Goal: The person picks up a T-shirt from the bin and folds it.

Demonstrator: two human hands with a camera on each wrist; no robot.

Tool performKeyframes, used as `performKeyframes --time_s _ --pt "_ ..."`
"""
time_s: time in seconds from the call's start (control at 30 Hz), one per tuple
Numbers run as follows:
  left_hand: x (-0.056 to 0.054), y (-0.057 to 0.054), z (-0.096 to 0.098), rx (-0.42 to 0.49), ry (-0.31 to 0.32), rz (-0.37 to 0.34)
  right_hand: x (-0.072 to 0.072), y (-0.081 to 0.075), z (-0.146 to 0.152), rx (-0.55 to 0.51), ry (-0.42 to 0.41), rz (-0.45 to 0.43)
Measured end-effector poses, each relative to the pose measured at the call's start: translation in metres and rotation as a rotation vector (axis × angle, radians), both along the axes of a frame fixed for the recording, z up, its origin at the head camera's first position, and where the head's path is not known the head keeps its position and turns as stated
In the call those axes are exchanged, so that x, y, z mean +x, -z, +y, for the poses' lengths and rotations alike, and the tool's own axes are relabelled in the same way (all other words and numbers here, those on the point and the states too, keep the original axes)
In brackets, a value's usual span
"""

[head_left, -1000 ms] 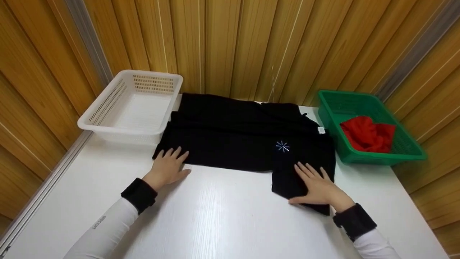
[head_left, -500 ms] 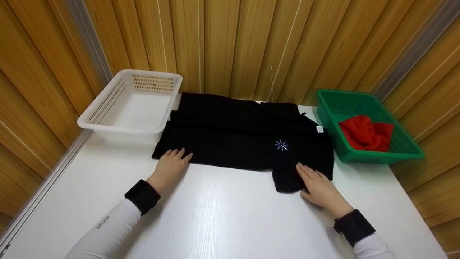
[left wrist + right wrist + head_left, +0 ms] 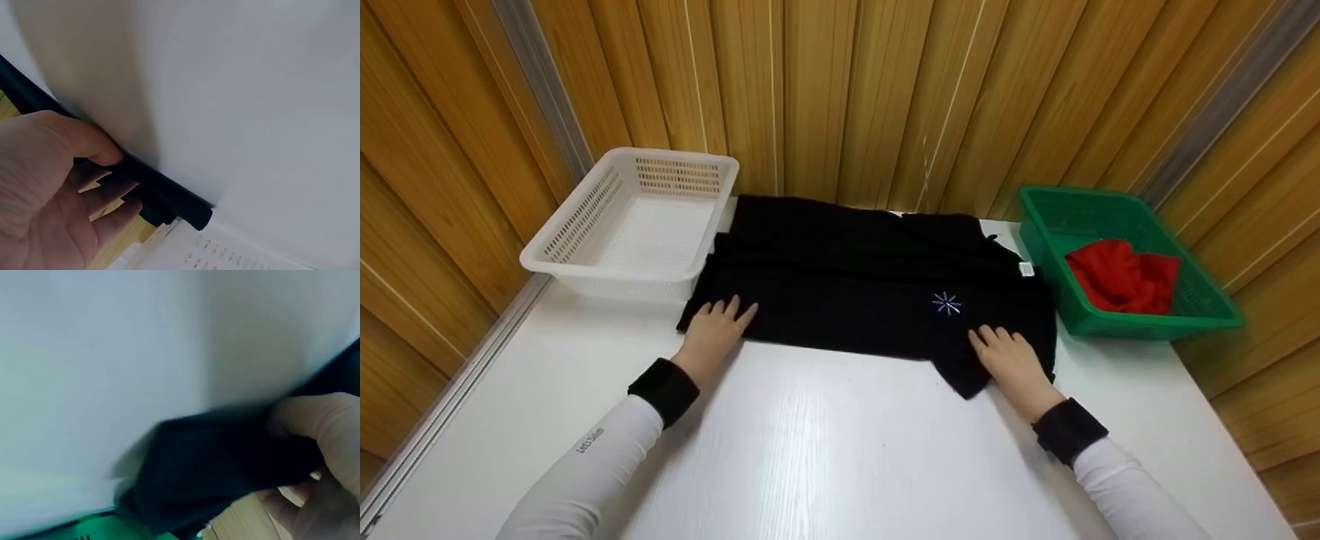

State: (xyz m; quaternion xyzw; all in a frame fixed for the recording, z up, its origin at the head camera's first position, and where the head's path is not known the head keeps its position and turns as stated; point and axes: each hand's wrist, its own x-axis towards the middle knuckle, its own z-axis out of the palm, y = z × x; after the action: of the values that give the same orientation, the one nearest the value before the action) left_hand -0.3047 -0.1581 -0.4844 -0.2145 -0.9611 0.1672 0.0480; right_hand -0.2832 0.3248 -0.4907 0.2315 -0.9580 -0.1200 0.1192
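Observation:
A black T-shirt (image 3: 832, 307) lies across the table, with a pale starburst print near its right part and a white tag at its right end. My left hand (image 3: 716, 334) pinches the near edge at the left, fingers over the cloth and thumb at the hem. In the left wrist view the dark hem (image 3: 180, 199) runs between thumb and fingers. At the right, my right hand (image 3: 1014, 366) grips the near sleeve, which is bunched to a point beside the fingers. The right wrist view shows the thumb pressed into the dark sleeve (image 3: 197, 461), with part of the fingers hidden.
A white slotted basket (image 3: 619, 266) stands at the shirt's left end. To the right is a green basket (image 3: 1140, 330) holding a crumpled red cloth (image 3: 1125, 277). Wood-patterned panels (image 3: 825, 97) rise behind the white table (image 3: 810, 457).
My right hand has moved up and slightly left, drawing the sleeve from flat into a bunched point. The left fingers have moved a little, and that thumb has gone from view in the head camera.

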Motion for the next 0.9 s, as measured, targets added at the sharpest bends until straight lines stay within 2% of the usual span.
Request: performKeyframes --time_s 0.13,0.3,0.43,0.6,0.73,0.9 --pt "-0.008 0.004 -0.002 0.012 -0.012 -0.002 -0.008 0.001 -0.003 -0.096 0.038 -0.002" --pt "-0.010 0.006 -0.006 0.057 -0.036 0.031 -0.010 0.001 -0.006 -0.138 0.015 0.022" --pt "-0.001 0.002 -0.007 0.083 -0.048 0.063 -0.006 -0.003 -0.008 -0.157 -0.005 0.075" --pt "0.019 -0.004 -0.009 0.044 -0.022 0.093 0.002 -0.009 -0.005 -0.140 -0.034 0.094" --pt "0.029 -0.010 -0.009 0.071 0.041 0.168 0.009 -0.019 0.001 -0.169 -0.016 0.027" --pt "0.036 -0.019 -0.008 0.154 0.073 0.287 0.019 -0.036 0.002 -0.203 0.038 -0.179"
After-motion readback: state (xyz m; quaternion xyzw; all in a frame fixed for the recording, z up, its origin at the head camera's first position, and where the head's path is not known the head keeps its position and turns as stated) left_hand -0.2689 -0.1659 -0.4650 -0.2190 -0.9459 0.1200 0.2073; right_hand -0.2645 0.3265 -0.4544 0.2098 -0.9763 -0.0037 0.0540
